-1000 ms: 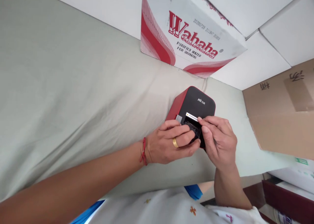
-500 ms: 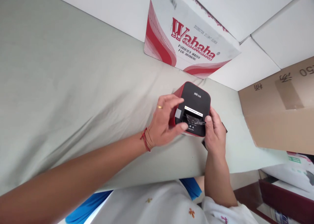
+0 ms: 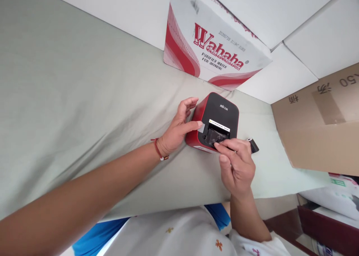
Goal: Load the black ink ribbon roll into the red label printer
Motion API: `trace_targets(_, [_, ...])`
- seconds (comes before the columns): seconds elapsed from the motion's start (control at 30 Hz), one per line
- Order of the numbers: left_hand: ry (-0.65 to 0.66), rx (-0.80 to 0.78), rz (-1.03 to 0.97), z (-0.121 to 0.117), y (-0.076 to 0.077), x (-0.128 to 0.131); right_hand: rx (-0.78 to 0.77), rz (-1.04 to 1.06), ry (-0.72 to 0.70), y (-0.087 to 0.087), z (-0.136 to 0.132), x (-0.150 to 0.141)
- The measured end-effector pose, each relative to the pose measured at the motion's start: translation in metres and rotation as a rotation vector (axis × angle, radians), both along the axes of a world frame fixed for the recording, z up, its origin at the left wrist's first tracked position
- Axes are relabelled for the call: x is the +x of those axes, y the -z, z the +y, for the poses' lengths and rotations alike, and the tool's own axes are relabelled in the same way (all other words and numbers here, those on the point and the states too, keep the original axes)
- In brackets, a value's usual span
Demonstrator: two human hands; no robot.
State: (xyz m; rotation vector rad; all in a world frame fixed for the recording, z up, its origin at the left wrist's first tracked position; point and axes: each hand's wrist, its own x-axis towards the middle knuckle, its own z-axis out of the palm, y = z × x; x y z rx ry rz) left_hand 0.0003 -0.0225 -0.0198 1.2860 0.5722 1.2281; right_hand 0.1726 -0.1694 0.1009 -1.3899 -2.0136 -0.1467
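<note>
A small red label printer (image 3: 191,130) with a black top panel stands on the cloth-covered surface. A dark shiny film strip (image 3: 213,135) lies over the slot in its top, below a white warning sticker (image 3: 219,125). My left hand (image 3: 179,130) is at the printer's left side, open, its thumb on the grey tab (image 3: 202,128) and its other fingers along the red side. At the front right corner, my right hand (image 3: 238,164) has its index fingertip against the film; the thumb stands apart and the other fingers are curled. It does not visibly grip anything.
A Wahaha water carton (image 3: 215,50) stands behind the printer against the white wall. To the right is a brown cardboard box (image 3: 319,117). A small black roll-like object (image 3: 253,145) lies just right of my right hand. The surface's front edge runs near my body.
My left hand has moved from over the printer's top to its left side, thumb on the grey tab. My right hand has come from the right side to the front, fingertip on the film.
</note>
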Motion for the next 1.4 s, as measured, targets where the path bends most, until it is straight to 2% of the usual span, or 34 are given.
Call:
trace_targets(0.2, [0.017, 0.068, 0.024, 0.004, 0.003, 0.000, 0.017, 0.009, 0.023, 0.008, -0.003, -0.004])
trace_targets(0.3, [0.057, 0.083, 0.048, 0.001, -0.004, -0.003, 0.016, 0.014, 0.026, 0.007, -0.005, -0.003])
trace_targets(0.47, [0.201, -0.031, 0.049, -0.002, -0.021, -0.009, 0.006, 0.028, -0.003, 0.004, -0.006, 0.006])
trace_targets(0.57, [0.256, -0.077, 0.028, -0.003, -0.025, -0.009, -0.077, 0.173, -0.007, -0.005, 0.001, 0.019])
trace_targets(0.63, [0.254, -0.090, 0.015, -0.003, -0.026, -0.008, -0.117, 0.318, 0.075, -0.017, 0.012, 0.030])
trace_targets(0.7, [0.235, -0.096, 0.008, -0.003, -0.026, -0.005, -0.195, 0.360, 0.170, -0.031, 0.030, 0.039])
trace_targets(0.77, [0.222, -0.108, 0.004, -0.004, -0.026, -0.004, -0.346, 0.242, 0.183, -0.044, 0.052, 0.045])
trace_targets(0.87, [0.210, -0.123, -0.006, -0.003, -0.023, -0.002, -0.603, -0.093, 0.167, -0.055, 0.084, 0.044])
trace_targets(0.93, [0.194, -0.121, -0.007, -0.003, -0.021, -0.002, -0.740, -0.316, 0.236, -0.058, 0.101, 0.036])
trace_targets(1.0, [0.178, -0.107, 0.008, -0.003, -0.019, -0.001, -0.830, -0.509, 0.326, -0.060, 0.112, 0.026])
trace_targets(1.1, [0.162, -0.077, 0.045, -0.003, -0.019, 0.000, -0.890, -0.694, 0.370, -0.062, 0.121, 0.010])
trace_targets(1.27, [0.150, -0.092, 0.070, -0.004, -0.023, 0.001, -0.893, -0.673, 0.342, -0.060, 0.122, 0.000])
trace_targets(1.33, [0.155, -0.103, 0.065, -0.003, -0.025, 0.001, -0.839, -0.546, 0.346, -0.060, 0.112, 0.005])
trace_targets(1.4, [0.159, -0.113, 0.060, -0.003, -0.027, 0.000, -0.768, -0.325, 0.332, -0.063, 0.093, 0.014])
